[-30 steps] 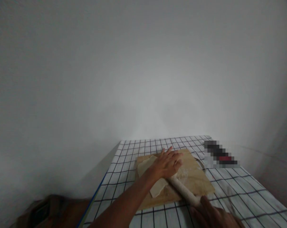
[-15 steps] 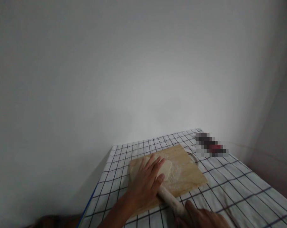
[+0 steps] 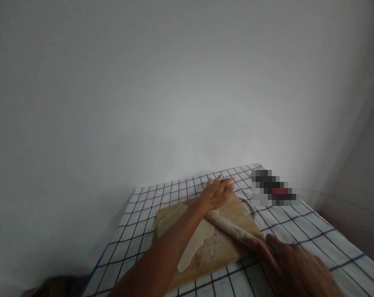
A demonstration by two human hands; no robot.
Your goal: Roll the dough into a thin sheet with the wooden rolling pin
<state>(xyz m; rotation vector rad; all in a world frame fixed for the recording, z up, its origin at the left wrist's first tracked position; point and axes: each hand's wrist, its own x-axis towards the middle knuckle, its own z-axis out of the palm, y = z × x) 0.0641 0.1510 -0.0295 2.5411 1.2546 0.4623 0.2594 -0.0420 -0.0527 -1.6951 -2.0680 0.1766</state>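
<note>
A flattened sheet of pale dough [image 3: 197, 241] lies on the left part of a wooden board [image 3: 205, 272] dusted with flour. My left forearm crosses over the dough and hides part of it. Beyond it, my left hand [image 3: 217, 194] is at the board's far edge with its fingers stretched out. A floured rolling pin [image 3: 233, 229] slants over the board, its far end just below my left wrist. My right hand [image 3: 298, 264] is closed around the pin's near end at the lower right.
The board rests on a table with a white, black-checked cloth [image 3: 326, 247]. A curved handle or ring [image 3: 248, 206] shows at the board's right side. Farther right sits a pixelated dark and red object [image 3: 275, 187]. A plain wall [image 3: 187, 103] rises behind.
My left hand has moved from over the dough to the board's far edge, away from me. The rolling pin and my right hand have shifted up and right, uncovering more dough.
</note>
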